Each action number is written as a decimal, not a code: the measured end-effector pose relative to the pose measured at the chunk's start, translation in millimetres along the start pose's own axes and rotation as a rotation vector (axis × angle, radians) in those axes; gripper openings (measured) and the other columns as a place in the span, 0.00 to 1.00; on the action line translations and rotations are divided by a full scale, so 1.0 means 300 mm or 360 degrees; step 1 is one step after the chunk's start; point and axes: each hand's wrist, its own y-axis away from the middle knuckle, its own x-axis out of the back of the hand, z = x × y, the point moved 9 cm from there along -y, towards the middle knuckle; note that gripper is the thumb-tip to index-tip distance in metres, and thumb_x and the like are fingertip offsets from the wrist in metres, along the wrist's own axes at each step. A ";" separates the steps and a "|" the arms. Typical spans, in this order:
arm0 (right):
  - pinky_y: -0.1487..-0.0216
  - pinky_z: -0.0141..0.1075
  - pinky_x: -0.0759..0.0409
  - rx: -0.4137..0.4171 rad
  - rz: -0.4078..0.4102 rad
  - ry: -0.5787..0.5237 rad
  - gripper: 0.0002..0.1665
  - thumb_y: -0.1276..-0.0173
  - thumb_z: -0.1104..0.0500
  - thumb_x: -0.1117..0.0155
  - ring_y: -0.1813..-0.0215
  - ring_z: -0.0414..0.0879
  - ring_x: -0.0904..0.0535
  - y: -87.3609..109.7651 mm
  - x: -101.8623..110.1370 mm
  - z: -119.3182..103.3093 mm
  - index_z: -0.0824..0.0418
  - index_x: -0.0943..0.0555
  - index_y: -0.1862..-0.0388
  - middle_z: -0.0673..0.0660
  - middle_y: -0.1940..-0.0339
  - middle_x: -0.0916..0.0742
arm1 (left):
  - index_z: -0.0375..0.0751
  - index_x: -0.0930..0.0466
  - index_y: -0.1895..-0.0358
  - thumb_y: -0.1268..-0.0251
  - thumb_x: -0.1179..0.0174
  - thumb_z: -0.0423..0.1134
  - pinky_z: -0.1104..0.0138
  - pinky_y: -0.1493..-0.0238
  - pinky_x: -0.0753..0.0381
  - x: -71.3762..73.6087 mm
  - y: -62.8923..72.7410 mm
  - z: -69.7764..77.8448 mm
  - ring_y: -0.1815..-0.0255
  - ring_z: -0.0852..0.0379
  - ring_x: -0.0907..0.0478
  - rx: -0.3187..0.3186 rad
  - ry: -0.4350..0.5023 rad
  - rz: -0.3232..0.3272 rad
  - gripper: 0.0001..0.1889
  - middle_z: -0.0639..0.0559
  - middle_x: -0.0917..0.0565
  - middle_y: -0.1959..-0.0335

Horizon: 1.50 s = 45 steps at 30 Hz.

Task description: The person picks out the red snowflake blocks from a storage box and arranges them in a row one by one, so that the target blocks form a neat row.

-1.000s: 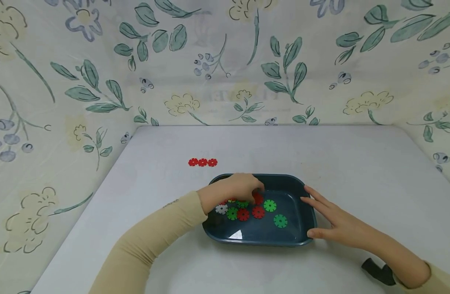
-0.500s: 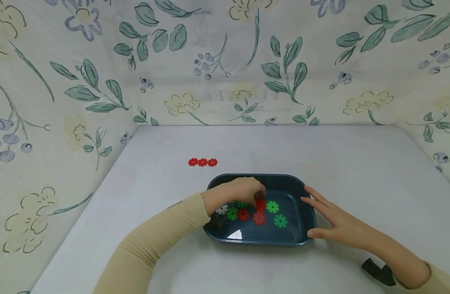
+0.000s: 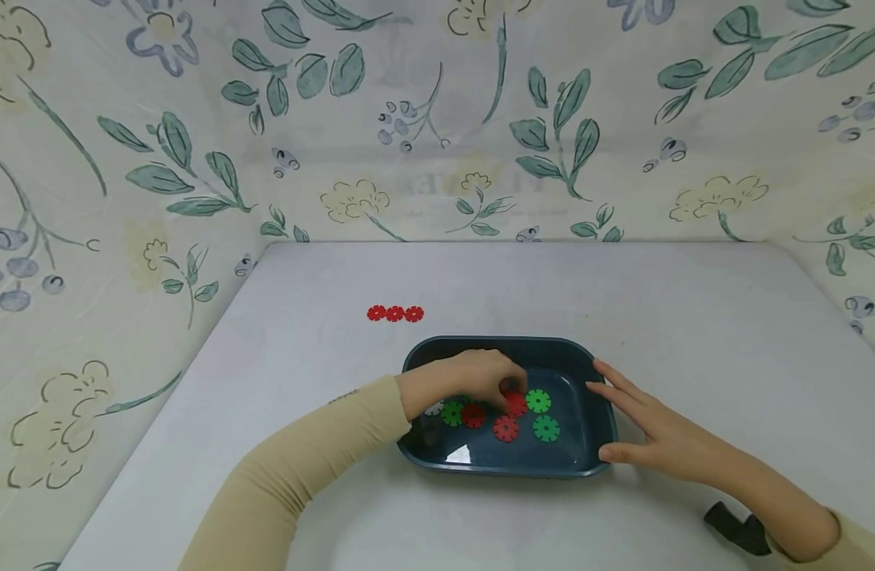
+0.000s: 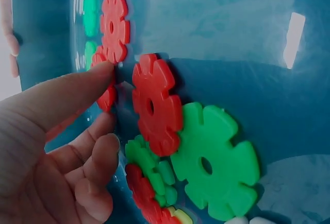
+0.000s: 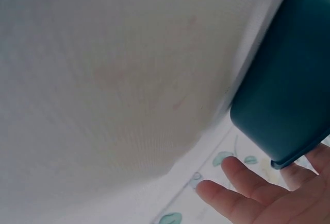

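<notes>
A dark blue-green tray (image 3: 583, 420) holds several notched plastic discs in red, green and white. My left hand (image 3: 489, 377) reaches inside it. Its thumb and fingers pinch a flat red disc (image 4: 106, 96), also visible under the fingertips as a red disc (image 3: 516, 404) in the head view. Close by lie a green disc (image 3: 539, 400), another green disc (image 3: 546, 429) and a red disc (image 3: 506, 429). My right hand (image 3: 640, 424) rests at the tray's right end, fingers spread and straight, touching the rim. Part of the disc pile is hidden under my left hand.
Three red discs (image 3: 395, 314) sit in a row on the white table (image 3: 301, 317) behind the tray. A black strap (image 3: 737, 529) is at my right wrist. Flower-patterned cloth (image 3: 437, 119) rises behind the table and along its sides.
My left hand has shifted slightly right and toward me inside the tray, and the red disc has moved with it. A green disc beside it has slid right. My right hand stays put.
</notes>
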 end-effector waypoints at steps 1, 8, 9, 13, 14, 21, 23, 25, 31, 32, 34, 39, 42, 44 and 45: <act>0.50 0.69 0.38 0.0001 0.0001 0.0001 0.43 0.42 0.51 0.34 0.32 0.69 0.49 0.000 0.000 -0.001 0.60 0.41 0.31 0.57 0.25 0.52 | 0.52 0.21 0.52 0.45 0.35 0.43 0.75 0.70 0.29 -0.001 0.000 0.003 0.67 0.65 0.28 -0.0008 0.0008 0.0003 0.16 0.59 0.22 0.68; 0.50 0.69 0.38 0.0006 -0.0004 0.0009 0.43 0.42 0.52 0.34 0.33 0.70 0.48 -0.001 0.000 -0.002 0.60 0.41 0.31 0.57 0.25 0.52 | 0.50 0.21 0.52 0.45 0.35 0.46 0.77 0.70 0.29 -0.012 -0.007 0.025 0.69 0.66 0.28 -0.0079 0.0019 -0.0004 0.17 0.61 0.22 0.69; 0.50 0.69 0.38 0.0006 -0.0006 0.0007 0.43 0.42 0.52 0.34 0.33 0.70 0.48 -0.001 0.000 -0.002 0.60 0.42 0.31 0.57 0.25 0.52 | 0.50 0.21 0.52 0.46 0.35 0.46 0.77 0.70 0.29 -0.013 -0.009 0.028 0.69 0.66 0.28 -0.0082 0.0014 -0.0008 0.17 0.61 0.22 0.69; 0.50 0.69 0.38 0.0001 -0.0006 0.0002 0.43 0.42 0.52 0.34 0.32 0.70 0.48 -0.001 0.000 -0.001 0.60 0.42 0.31 0.56 0.25 0.52 | 0.50 0.22 0.52 0.49 0.33 0.47 0.76 0.70 0.29 -0.017 -0.014 0.036 0.69 0.65 0.28 -0.0081 -0.0005 -0.0028 0.19 0.60 0.22 0.69; 0.50 0.69 0.38 0.0002 -0.0004 0.0004 0.43 0.42 0.52 0.34 0.32 0.70 0.48 -0.001 0.001 -0.001 0.60 0.41 0.31 0.56 0.25 0.52 | 0.49 0.22 0.52 0.49 0.33 0.47 0.76 0.70 0.29 -0.017 -0.015 0.037 0.69 0.65 0.28 -0.0084 -0.0009 -0.0031 0.19 0.60 0.23 0.69; 0.50 0.68 0.38 0.0002 -0.0002 0.0010 0.43 0.42 0.52 0.34 0.33 0.70 0.47 -0.002 0.000 -0.002 0.61 0.41 0.31 0.57 0.25 0.52 | 0.46 0.22 0.55 0.45 0.37 0.46 0.77 0.73 0.32 -0.018 -0.020 0.053 0.72 0.65 0.29 -0.0165 -0.0059 -0.0003 0.15 0.60 0.24 0.73; 0.50 0.68 0.38 -0.0002 -0.0004 0.0006 0.43 0.42 0.52 0.34 0.33 0.70 0.48 -0.002 0.000 -0.001 0.61 0.41 0.31 0.57 0.25 0.52 | 0.45 0.21 0.55 0.45 0.38 0.46 0.78 0.74 0.32 -0.015 -0.020 0.055 0.73 0.65 0.29 -0.0176 -0.0068 0.0008 0.15 0.60 0.24 0.73; 0.50 0.69 0.38 -0.0003 -0.0006 0.0003 0.43 0.42 0.52 0.34 0.33 0.70 0.48 -0.001 0.000 0.000 0.60 0.41 0.31 0.57 0.25 0.52 | 0.45 0.21 0.55 0.44 0.38 0.46 0.77 0.74 0.32 -0.013 -0.019 0.055 0.73 0.65 0.30 -0.0178 -0.0058 0.0017 0.15 0.59 0.24 0.74; 0.51 0.68 0.36 0.0001 0.0000 0.0019 0.43 0.42 0.51 0.34 0.33 0.71 0.47 -0.002 -0.001 -0.001 0.60 0.41 0.32 0.58 0.25 0.52 | 0.46 0.22 0.58 0.45 0.38 0.47 0.77 0.74 0.32 0.004 -0.014 0.056 0.72 0.64 0.30 -0.0192 0.0027 0.0077 0.14 0.58 0.24 0.73; 0.51 0.68 0.36 0.0002 0.0001 0.0022 0.43 0.42 0.51 0.34 0.33 0.71 0.47 -0.002 -0.001 -0.001 0.60 0.41 0.32 0.58 0.25 0.52 | 0.47 0.22 0.58 0.45 0.37 0.47 0.77 0.73 0.31 0.009 -0.012 0.057 0.72 0.65 0.29 -0.0198 0.0050 0.0091 0.14 0.59 0.24 0.73; 0.51 0.68 0.36 0.0005 0.0003 0.0024 0.43 0.42 0.51 0.34 0.33 0.71 0.47 -0.002 -0.001 -0.002 0.61 0.41 0.32 0.58 0.25 0.52 | 0.48 0.22 0.58 0.45 0.37 0.48 0.78 0.71 0.30 0.017 -0.008 0.060 0.70 0.65 0.29 -0.0209 0.0107 0.0117 0.14 0.59 0.23 0.71; 0.52 0.68 0.35 0.0010 0.0003 0.0023 0.43 0.42 0.52 0.34 0.33 0.71 0.47 -0.001 0.001 -0.004 0.61 0.41 0.32 0.57 0.25 0.52 | 0.48 0.22 0.57 0.45 0.37 0.48 0.78 0.69 0.30 0.043 0.005 0.067 0.68 0.66 0.29 -0.0239 0.0259 0.0195 0.14 0.61 0.22 0.70; 0.52 0.68 0.35 0.0009 0.0004 0.0020 0.43 0.43 0.51 0.34 0.33 0.71 0.47 -0.001 0.000 -0.004 0.61 0.41 0.32 0.57 0.25 0.52 | 0.47 0.22 0.56 0.45 0.36 0.46 0.78 0.70 0.30 0.065 0.016 0.074 0.71 0.66 0.28 -0.0274 0.0358 0.0249 0.15 0.60 0.22 0.71; 0.52 0.68 0.35 0.0009 0.0006 0.0020 0.43 0.43 0.51 0.34 0.33 0.71 0.47 -0.001 0.000 -0.003 0.61 0.41 0.32 0.58 0.25 0.52 | 0.46 0.22 0.56 0.45 0.36 0.45 0.77 0.71 0.29 0.081 0.025 0.078 0.74 0.65 0.28 -0.0296 0.0438 0.0280 0.15 0.60 0.22 0.71; 0.52 0.68 0.35 0.0007 0.0007 0.0020 0.43 0.42 0.51 0.34 0.33 0.71 0.47 -0.001 -0.001 -0.003 0.61 0.41 0.32 0.58 0.25 0.52 | 0.45 0.22 0.55 0.45 0.36 0.44 0.77 0.72 0.29 0.089 0.030 0.079 0.75 0.65 0.28 -0.0307 0.0477 0.0297 0.15 0.60 0.22 0.71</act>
